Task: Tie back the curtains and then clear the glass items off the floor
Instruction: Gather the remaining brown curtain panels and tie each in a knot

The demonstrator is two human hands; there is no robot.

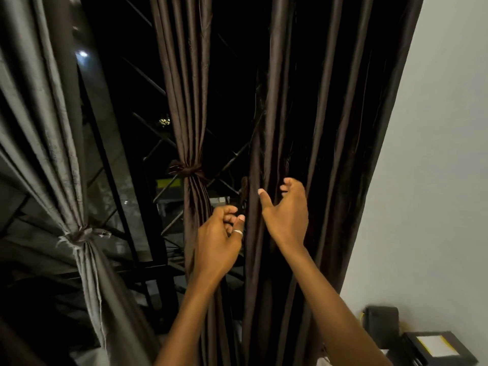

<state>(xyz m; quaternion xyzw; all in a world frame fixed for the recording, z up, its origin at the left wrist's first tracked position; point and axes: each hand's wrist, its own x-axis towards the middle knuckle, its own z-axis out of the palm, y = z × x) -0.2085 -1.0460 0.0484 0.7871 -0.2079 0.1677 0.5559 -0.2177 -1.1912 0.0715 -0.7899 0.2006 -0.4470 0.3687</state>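
Curtain (330,154), the untied panel, hangs with its long axis vertical, 12 to 6 o'clock; tied curtains (191,128) stand at 9 o'clock. Right grip (289,215) rests against the front folds, thumb spread, fingers loosely hooked, holding nothing. Left grip (220,241) is curled at the panel's 9 o'clock edge; whether it pinches cloth cannot be told. Most cloth lies at 3 o'clock of the right grip, probably the nearer one for gathering.

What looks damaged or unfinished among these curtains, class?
The left curtain's tie is frayed, with loose threads hanging from the knot. The right curtain hangs loose, not yet tied back.
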